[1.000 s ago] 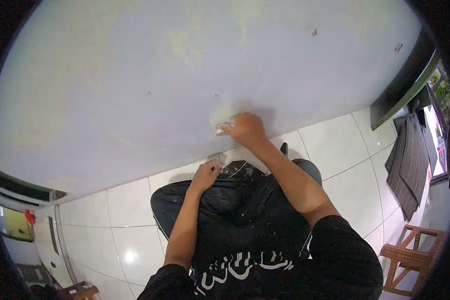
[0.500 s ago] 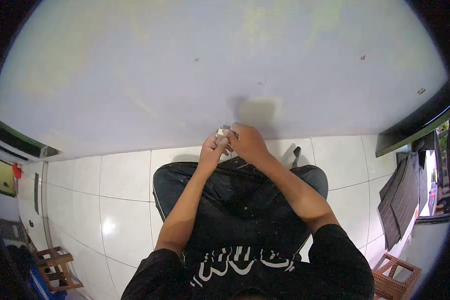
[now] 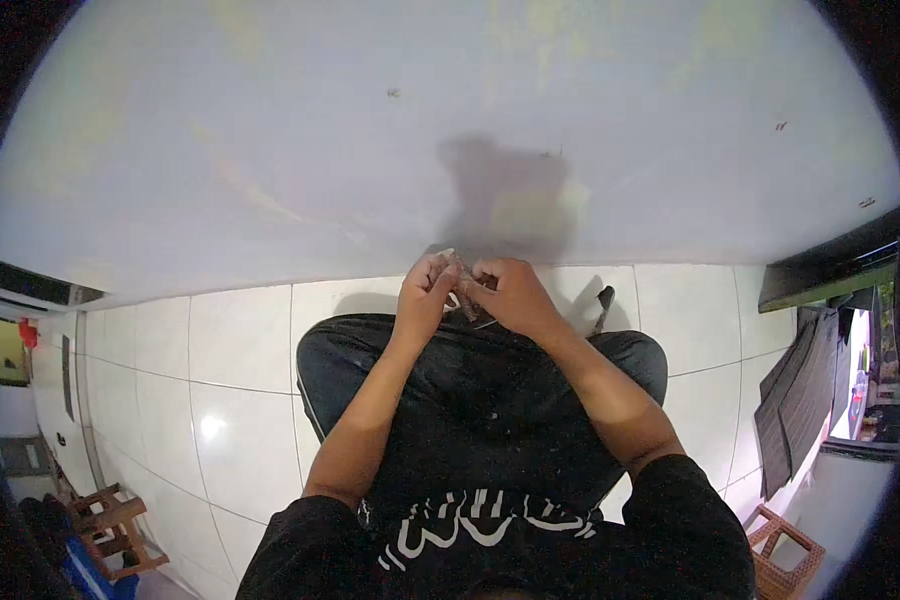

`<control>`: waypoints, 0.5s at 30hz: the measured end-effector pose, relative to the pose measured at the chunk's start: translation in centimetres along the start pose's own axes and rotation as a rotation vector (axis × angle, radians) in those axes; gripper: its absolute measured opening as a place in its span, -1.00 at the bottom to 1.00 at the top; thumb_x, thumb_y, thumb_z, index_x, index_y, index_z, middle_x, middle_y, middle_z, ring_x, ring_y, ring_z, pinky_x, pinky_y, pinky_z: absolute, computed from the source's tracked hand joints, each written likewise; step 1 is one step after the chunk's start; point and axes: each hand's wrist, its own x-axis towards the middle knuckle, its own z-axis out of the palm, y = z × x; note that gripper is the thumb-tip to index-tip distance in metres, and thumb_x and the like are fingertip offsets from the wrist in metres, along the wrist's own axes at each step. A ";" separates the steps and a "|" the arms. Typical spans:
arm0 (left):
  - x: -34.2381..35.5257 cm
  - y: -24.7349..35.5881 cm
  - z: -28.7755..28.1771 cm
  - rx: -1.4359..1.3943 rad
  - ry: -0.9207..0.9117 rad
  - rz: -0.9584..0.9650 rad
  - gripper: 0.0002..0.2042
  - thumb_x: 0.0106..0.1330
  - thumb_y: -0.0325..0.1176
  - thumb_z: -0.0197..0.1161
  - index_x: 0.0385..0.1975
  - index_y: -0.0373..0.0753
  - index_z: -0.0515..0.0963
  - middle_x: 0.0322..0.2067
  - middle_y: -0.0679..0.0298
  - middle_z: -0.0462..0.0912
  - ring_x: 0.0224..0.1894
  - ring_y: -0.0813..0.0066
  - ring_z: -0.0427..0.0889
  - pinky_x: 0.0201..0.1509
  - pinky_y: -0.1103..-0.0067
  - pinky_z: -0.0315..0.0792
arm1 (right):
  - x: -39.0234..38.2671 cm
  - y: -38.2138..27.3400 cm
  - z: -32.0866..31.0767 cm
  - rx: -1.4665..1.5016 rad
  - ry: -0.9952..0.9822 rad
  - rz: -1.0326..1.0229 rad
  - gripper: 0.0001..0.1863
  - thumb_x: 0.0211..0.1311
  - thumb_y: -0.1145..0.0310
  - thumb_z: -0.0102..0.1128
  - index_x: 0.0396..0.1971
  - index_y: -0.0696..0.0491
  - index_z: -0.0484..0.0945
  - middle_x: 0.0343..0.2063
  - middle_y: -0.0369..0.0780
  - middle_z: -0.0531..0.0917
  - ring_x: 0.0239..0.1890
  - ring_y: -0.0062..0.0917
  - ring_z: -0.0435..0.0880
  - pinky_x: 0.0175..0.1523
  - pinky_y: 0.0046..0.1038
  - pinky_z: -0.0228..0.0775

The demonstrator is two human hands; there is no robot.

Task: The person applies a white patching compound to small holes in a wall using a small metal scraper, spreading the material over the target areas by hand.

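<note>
Thumbs and fingers of the left hand (image 3: 425, 297) and the right hand (image 3: 514, 292) come close together in the head view, both clamped on a small folded piece (image 3: 467, 307). This piece sits between the two hands, in front of the seated person's lap and near the foot of the wall (image 3: 310, 215). It looks thin and creased, brownish where it shows below the thumbs, with a whitish bit near the left fingertips; the fingers cover most of it, so its full outline and material cannot be told. The left thumb lies along it from one side, the right thumb from the other.

The wall is pale bluish grey with faint yellowish streaks and a few small marks. Just beyond the hands, a pale yellowish patch (image 3: 535, 210) lies partly under a dark shadow.

Black trousers (image 3: 480, 395) and a black T-shirt (image 3: 560, 560) with white print clothe the person, who sits with knees spread on white floor tiles (image 3: 240, 340). A slim dark object (image 3: 606, 298) lies near the right knee. Grey striped sheets (image 3: 800, 395) lean at the right, with a brown woven stool (image 3: 795, 572) below them; a wooden stool (image 3: 120, 520) stands at the lower left.
</note>
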 end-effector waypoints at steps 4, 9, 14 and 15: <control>-0.7 0.5 0.4 0.177 0.016 0.083 -0.86 0.47 -0.32 0.21 -0.22 -0.27 0.50 -0.46 0.40 0.56 -0.40 0.66 0.53 -0.34 0.65 0.44 | 0.0 -0.4 0.7 0.043 0.017 -0.007 -0.74 0.24 0.28 0.34 -0.41 0.21 0.63 -0.61 -0.16 0.63 -0.55 -0.54 0.56 -0.36 -0.41 0.40; -0.9 1.4 0.3 -0.220 0.031 -0.139 -0.86 0.45 -0.31 0.24 -0.21 -0.24 0.53 -0.41 0.39 0.61 -0.39 0.66 0.54 -0.30 0.65 0.43 | 0.2 -0.2 0.4 0.238 -0.017 0.139 -0.72 0.34 0.28 0.29 -0.46 0.21 0.64 -0.59 -0.22 0.68 -0.55 -0.61 0.65 -0.40 -0.52 0.43; -0.5 0.8 -0.2 -0.162 0.085 -0.144 -0.81 0.45 -0.26 0.25 -0.22 -0.27 0.61 -0.37 0.39 0.65 -0.36 0.66 0.55 -0.24 0.64 0.43 | 0.5 0.4 0.9 0.462 0.049 0.179 -0.66 0.41 0.23 0.19 -0.46 0.19 0.66 -0.58 -0.21 0.74 -0.52 -0.59 0.73 -0.34 -0.47 0.53; -0.4 0.6 -0.4 -0.141 0.087 -0.119 -0.80 0.46 -0.26 0.24 -0.22 -0.28 0.64 -0.39 0.39 0.65 -0.37 0.66 0.54 -0.24 0.64 0.43 | 0.5 0.4 0.9 0.462 0.047 0.177 -0.66 0.41 0.23 0.19 -0.46 0.19 0.66 -0.58 -0.21 0.74 -0.52 -0.59 0.73 -0.34 -0.47 0.53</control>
